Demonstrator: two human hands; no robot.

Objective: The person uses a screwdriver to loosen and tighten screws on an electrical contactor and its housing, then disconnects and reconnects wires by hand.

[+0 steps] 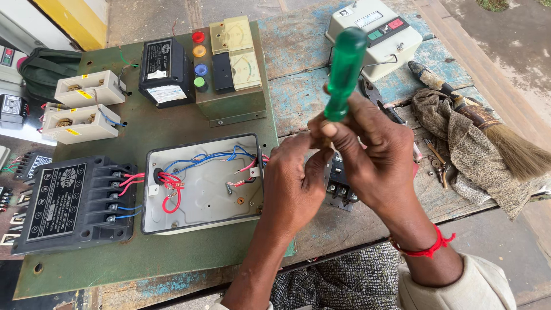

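I hold the green-handled screwdriver (343, 72) nearly upright, my right hand (373, 161) clenched on its lower handle, my left hand (295, 181) pinching something hidden at its tip, both just right of the open grey switch box (201, 183) on the counter (298, 86).

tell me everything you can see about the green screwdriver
The screwdriver has a translucent green plastic handle, rounded at the top and narrowing toward the grip. It stands nearly upright, tilted slightly right, above the worn blue-painted table. The right hand wraps its lower handle; the left hand meets it just below, fingertips together at the shaft end. The shaft and tip are hidden behind the fingers.
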